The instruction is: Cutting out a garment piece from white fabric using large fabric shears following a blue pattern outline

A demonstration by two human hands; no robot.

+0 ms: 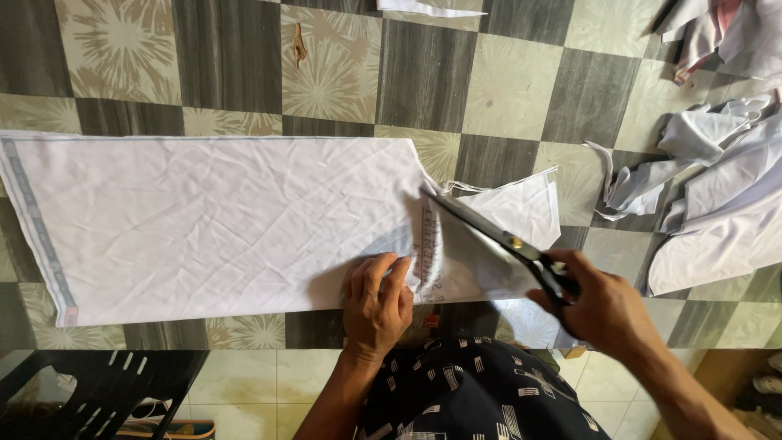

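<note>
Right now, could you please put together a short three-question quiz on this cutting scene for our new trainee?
1. True or false: the left hand lies flat on the white cloth.
2. Which hand holds the black-handled scissors?
A. left
B. right
C. neither
3. Fill in: the loose heap of white fabric pieces lies to the ____ of the spread cloth.

Key
1. True: its fingers press the cloth near the cut.
2. B: the right hand grips the handles, with the blades pointing away into the cloth.
3. Right, on the checkered surface.
</note>
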